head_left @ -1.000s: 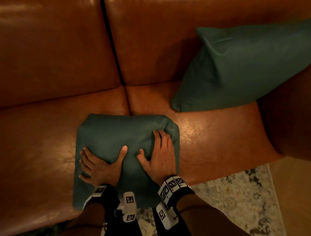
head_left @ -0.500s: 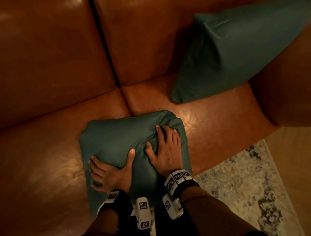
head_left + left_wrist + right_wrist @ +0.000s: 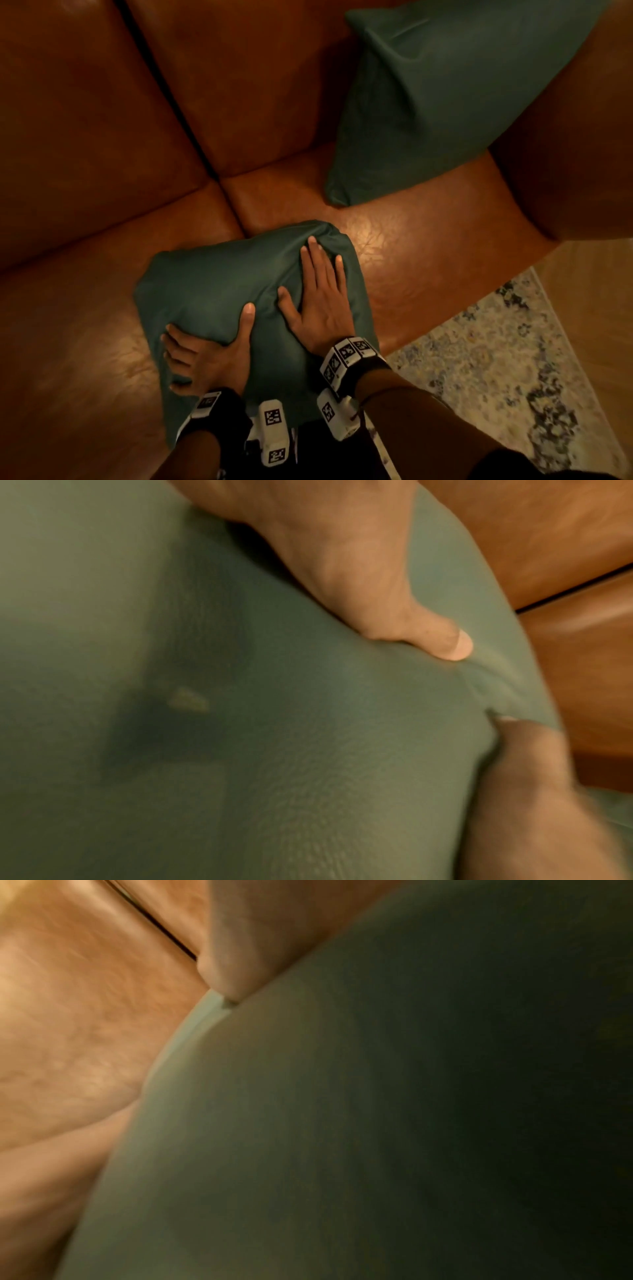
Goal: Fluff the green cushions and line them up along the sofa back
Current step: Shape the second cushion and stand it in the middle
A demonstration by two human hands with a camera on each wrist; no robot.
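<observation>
One green cushion [image 3: 219, 284] lies flat at the front of the brown leather sofa seat [image 3: 411, 246]. My left hand [image 3: 212, 356] presses its near left part, fingers spread over the left edge and thumb [image 3: 445, 645] dug into the fabric [image 3: 240, 723]. My right hand [image 3: 318, 298] lies flat on the cushion's right half with straight fingers reaching the far right corner. The right wrist view is mostly green fabric [image 3: 377, 1123] against leather [image 3: 68, 1015]. A second green cushion [image 3: 445, 96] leans tilted against the sofa back at the right.
The sofa armrest [image 3: 565, 154] rises at the right, just beyond the leaning cushion. A dark seam [image 3: 191, 144] splits the back and seat into two sections. A pale patterned rug [image 3: 479, 377] and wood floor [image 3: 589, 308] lie below the seat front.
The near cushion has bunched up from a flat square. My right hand has slid toward its far right corner and flattened. My left hand stays at the near left edge.
</observation>
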